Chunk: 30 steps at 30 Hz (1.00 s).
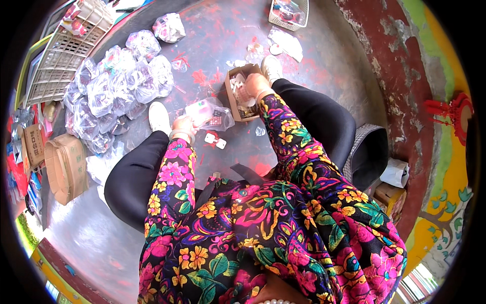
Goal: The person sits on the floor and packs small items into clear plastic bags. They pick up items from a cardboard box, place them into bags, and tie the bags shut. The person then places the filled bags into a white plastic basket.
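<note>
Makeshift workroom, suggested by filled plastic bags (119,81) heaped on a stained floor (334,66), an open cardboard box (232,100) set down, a plastic basket (286,22) placed farther off, a painted, peeling wall (412,83)

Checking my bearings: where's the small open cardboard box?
Head view, upper centre: the box sits on the floor by the right shoe, right hand at its opening.

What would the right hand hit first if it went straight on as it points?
The right hand would likely meet the small items inside the cardboard box; depth is unclear, so it may be touching them.
</note>
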Motion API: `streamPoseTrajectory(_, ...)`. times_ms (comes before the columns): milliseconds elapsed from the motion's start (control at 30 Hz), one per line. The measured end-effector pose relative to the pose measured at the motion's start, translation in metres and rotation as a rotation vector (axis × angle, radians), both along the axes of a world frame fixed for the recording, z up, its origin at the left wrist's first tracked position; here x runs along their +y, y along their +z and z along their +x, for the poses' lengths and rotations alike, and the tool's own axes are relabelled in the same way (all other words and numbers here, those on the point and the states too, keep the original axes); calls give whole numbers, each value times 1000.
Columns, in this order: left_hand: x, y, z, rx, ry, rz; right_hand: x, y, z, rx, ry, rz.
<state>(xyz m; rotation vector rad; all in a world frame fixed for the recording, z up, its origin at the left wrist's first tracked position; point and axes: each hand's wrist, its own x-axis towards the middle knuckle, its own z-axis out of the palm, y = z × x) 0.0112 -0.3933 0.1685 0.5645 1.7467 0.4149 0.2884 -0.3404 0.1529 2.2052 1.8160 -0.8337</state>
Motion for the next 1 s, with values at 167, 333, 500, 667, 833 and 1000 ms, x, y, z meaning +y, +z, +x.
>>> streamPoseTrajectory(167, 0, -7, -12, -165, 78, -3, -4, 60, 2, 1106, -748, 55)
streamPoseTrajectory(333, 2, 10, -1, -220, 185, -38, -35, 65, -50, 1343, -985, -427)
streamPoseTrajectory(500, -2, -13, -15, -141, 47, 42, -63, -3, -99, 1208, -1340, -745)
streamPoseTrajectory(667, -5, 12, -6, -202, 100, 95, -66, -30, -120, 1178, -1354, -671)
streamPoseTrajectory(833, -1, 37, 3, -229, 176, 43, -46, -45, -128, 1207, -1448, -499)
streamPoseTrajectory(1000, 2, 13, -4, -257, 197, -40, -51, -39, -126, 1141, -1102, -547)
